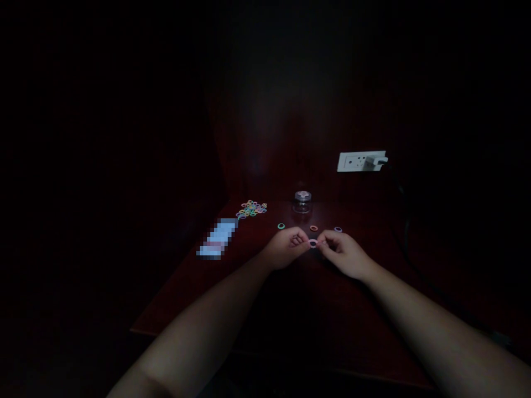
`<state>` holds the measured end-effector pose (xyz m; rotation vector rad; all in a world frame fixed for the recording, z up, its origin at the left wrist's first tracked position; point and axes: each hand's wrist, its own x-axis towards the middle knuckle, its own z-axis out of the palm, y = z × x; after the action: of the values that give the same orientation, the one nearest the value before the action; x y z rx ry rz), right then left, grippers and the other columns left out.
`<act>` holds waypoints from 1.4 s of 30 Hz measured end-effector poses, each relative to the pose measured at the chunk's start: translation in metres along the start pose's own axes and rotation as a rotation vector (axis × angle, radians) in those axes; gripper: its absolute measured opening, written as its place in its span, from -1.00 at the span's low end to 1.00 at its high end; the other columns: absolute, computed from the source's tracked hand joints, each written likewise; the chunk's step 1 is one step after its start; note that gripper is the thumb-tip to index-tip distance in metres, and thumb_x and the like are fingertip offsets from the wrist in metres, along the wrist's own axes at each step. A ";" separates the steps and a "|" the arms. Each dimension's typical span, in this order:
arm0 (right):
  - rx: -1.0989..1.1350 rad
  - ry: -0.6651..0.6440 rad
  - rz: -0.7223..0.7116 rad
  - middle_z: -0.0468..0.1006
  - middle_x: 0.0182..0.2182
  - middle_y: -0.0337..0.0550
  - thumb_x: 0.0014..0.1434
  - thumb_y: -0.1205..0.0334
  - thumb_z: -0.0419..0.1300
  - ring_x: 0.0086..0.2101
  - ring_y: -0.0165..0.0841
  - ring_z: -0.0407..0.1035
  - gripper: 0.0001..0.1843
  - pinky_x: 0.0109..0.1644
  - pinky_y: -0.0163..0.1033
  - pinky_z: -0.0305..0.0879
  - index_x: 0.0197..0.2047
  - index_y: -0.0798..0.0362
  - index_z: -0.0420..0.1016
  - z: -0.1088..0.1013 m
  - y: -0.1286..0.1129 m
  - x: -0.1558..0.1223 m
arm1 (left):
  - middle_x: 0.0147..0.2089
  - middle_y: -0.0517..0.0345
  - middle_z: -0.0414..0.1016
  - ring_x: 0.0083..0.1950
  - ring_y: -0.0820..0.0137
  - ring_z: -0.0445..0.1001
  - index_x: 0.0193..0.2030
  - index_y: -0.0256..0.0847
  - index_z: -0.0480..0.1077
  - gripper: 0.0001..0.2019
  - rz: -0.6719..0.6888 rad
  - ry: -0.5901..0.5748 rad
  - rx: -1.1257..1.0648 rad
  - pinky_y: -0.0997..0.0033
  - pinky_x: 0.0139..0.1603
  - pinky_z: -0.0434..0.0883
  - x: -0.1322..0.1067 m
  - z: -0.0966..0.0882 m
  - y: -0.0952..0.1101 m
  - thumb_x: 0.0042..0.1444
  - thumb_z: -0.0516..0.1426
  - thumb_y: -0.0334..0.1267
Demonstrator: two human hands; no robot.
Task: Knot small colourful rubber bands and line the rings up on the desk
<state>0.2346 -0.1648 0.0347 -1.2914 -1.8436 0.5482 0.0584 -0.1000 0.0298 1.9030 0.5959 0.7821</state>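
Observation:
Between my two hands is a small pale pink hair tie [313, 241], pinched at its left side by my left hand [289, 246] and at its right side by my right hand [343, 252]. Its ring shape shows just above the dark red table. Just beyond my fingers, three more hair ties lie apart in a loose row: a green one [281, 226], an orange one [314, 228] and a purple one [338, 229]. Farther left sits a pile of pastel hair ties [251, 209].
A clear round jar [302, 205] with a lid stands near the back wall. On the left lies a blurred bright rectangle [219, 239]. A white wall socket [360, 161] holds a plug, whose dark cable [406, 232] runs down the right side. The table's front-left corner [139, 327] shows.

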 end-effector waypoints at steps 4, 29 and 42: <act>0.001 0.014 -0.003 0.24 -0.58 -0.29 0.10 0.26 0.05 -0.53 -0.45 0.12 -0.86 -0.46 -0.34 0.05 -0.47 0.08 0.30 0.000 0.001 0.000 | -0.51 0.28 0.25 -0.48 0.56 0.18 -0.36 -0.30 0.32 -0.85 0.012 -0.045 0.059 0.57 -0.47 0.14 -0.001 -0.003 -0.001 0.03 0.13 -0.23; 0.175 -0.036 -0.010 0.38 -0.56 -0.25 0.14 0.12 0.10 -0.54 -0.44 0.22 -0.80 -0.45 -0.33 0.15 -0.36 0.09 0.35 -0.001 -0.002 -0.001 | -0.55 0.32 0.14 -0.52 0.57 0.08 -0.37 -0.29 0.27 -0.82 0.000 -0.075 0.034 0.56 -0.52 0.05 -0.002 -0.001 0.002 0.06 0.09 -0.19; 0.155 -0.044 0.050 0.39 -0.58 -0.24 0.18 0.08 0.06 -0.56 -0.45 0.22 -0.76 -0.49 -0.35 0.12 -0.40 0.07 0.29 0.001 -0.005 -0.001 | -0.55 0.31 0.17 -0.53 0.58 0.10 -0.37 -0.29 0.26 -0.85 0.000 -0.073 0.046 0.58 -0.52 0.07 -0.002 -0.001 0.001 0.05 0.10 -0.23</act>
<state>0.2317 -0.1677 0.0373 -1.2328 -1.7709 0.7367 0.0561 -0.1013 0.0308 1.9647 0.5735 0.7012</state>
